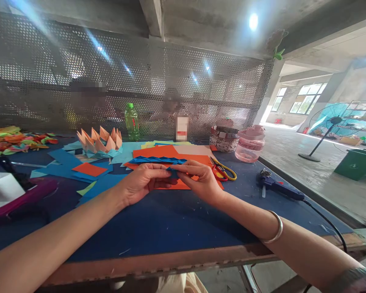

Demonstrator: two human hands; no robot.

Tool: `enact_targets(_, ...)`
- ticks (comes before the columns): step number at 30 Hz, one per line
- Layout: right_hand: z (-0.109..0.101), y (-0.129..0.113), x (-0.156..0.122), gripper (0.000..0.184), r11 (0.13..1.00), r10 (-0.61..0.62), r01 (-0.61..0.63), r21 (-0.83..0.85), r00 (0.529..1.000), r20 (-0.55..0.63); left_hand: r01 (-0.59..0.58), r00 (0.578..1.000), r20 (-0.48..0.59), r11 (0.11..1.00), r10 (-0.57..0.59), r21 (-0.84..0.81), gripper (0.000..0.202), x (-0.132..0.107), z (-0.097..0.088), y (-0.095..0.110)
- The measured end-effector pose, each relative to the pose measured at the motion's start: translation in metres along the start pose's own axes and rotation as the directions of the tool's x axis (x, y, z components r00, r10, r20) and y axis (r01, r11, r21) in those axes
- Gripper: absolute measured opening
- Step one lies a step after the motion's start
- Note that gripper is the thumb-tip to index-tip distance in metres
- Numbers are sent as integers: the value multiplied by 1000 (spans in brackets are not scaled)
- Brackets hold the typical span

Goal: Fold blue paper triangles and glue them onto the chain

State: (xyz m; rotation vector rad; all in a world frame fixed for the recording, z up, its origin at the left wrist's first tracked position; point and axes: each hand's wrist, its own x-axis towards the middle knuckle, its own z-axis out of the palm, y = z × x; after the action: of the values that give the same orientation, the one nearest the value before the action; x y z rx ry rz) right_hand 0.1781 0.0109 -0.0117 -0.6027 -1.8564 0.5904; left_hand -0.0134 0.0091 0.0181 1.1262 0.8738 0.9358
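Note:
My left hand (144, 182) and my right hand (201, 179) meet over the middle of the blue table (171, 219). Both pinch a small folded piece of blue paper (172, 172) between their fingertips. Just behind the hands lies a row of folded blue paper pieces (158, 160) on an orange sheet (158, 151). Scissors with red and yellow handles (223, 170) rest to the right of my right hand. A silver bangle circles my right wrist.
A paper lotus (100, 142) and a green bottle (131, 121) stand at the back left. Two jars (250, 143) sit at the back right. A blue glue gun (277, 188) lies on the right. Paper scraps (79, 171) cover the left. A perforated metal screen (201, 89) rises behind the table.

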Motion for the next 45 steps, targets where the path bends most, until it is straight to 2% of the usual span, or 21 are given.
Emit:
enact_targets(6,-2,-2,0,34,999,-44,44,7,998,40,42,999,-4,997,-43,-57,15,1,2,1)
enact_targets(16,-6,0,1,39,963,-170,185,-195,981,89,91,993,-66,994,-95,-62,21,-2,4,6)
enact_targets(23,-8,0,2,40,955,-173,191,-226,980,99,7,1000,13,997,-6,-82,15,-3,1,4)
enact_targets(27,-8,-2,2,38,956,-164,184,-230,981,104,-33,999,41,999,33,-1,3,0,-2,-1)
enact_targets(33,-8,-8,0,34,986,-81,96,-140,991,108,-85,996,2,994,85,75,24,3,-6,-5)
enact_targets(36,-5,-9,0,37,997,49,-47,-55,998,40,-116,993,-25,988,119,101,28,3,-5,-4)
enact_targets(39,-3,-5,1,37,976,215,-215,32,976,-18,-152,985,-58,974,164,169,30,0,0,-2)
enact_targets(42,-1,0,2,33,952,298,-298,72,954,16,-201,969,-84,943,231,266,31,-3,6,0)
enact_targets(45,0,2,2,38,939,330,-335,77,942,67,-257,949,-74,892,305,372,32,-5,9,0)
